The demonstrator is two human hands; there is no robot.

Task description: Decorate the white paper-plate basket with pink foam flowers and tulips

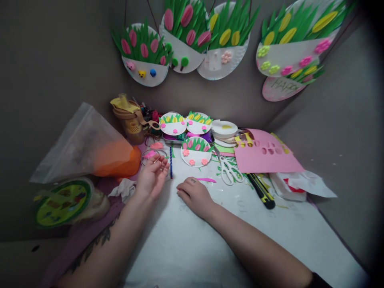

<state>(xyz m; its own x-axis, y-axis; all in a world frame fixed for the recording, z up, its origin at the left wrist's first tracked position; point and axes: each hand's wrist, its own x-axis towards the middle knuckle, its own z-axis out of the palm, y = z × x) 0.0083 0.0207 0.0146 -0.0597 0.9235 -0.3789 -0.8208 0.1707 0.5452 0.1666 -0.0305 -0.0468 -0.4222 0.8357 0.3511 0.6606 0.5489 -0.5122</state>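
My left hand (153,176) is raised just above the table, palm turned up and fingers loosely curled, with nothing visible in it. Behind its fingertips lie a thin wire-like ring (145,154) and some pink clay (151,153). A dark blue stick (171,163) is just to its right. My right hand (196,197) rests palm down on the white table sheet, fingers loosely bent and apparently empty. Beyond it lies a flat pink tool (206,180). Farther back is a small paper-plate basket (196,158) with green paper grass, pink tulips and clay flowers.
White-handled scissors (229,171), a black-yellow utility knife (261,192) and a punched pink paper sheet (267,158) lie right. At left stand a zip bag with orange material (117,158), a green-lidded tub (64,202) and a brown cup (130,124). Paper-plate baskets (223,66) hang behind.
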